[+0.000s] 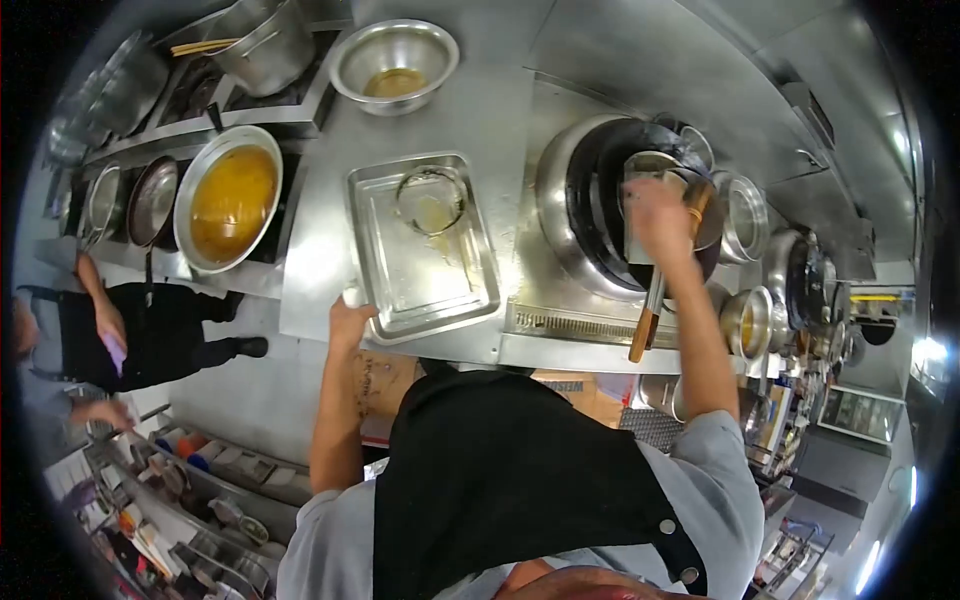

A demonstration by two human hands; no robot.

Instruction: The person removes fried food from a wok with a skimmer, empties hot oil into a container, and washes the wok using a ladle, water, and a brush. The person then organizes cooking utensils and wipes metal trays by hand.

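Observation:
My left hand [350,320] is closed at the lower left corner of a rectangular metal tray [372,300], with something small and white at the fingers. A round ring-like item [431,200] and a little liquid lie in the tray. My right hand [660,215] is over the black wok [600,200], blurred, beside a light rectangular container [636,245]. What its fingers hold, if anything, is hard to make out. Next to it, wooden-handled utensils [647,325] lean across the wok's rim.
A steel bowl [395,45] with yellowish liquid stands behind the tray. At left, a wide pan [235,205] of orange liquid and a smaller pan [152,200] sit on the stove. A co-worker in a black apron [150,335] stands far left. Metal pots [748,322] are at right.

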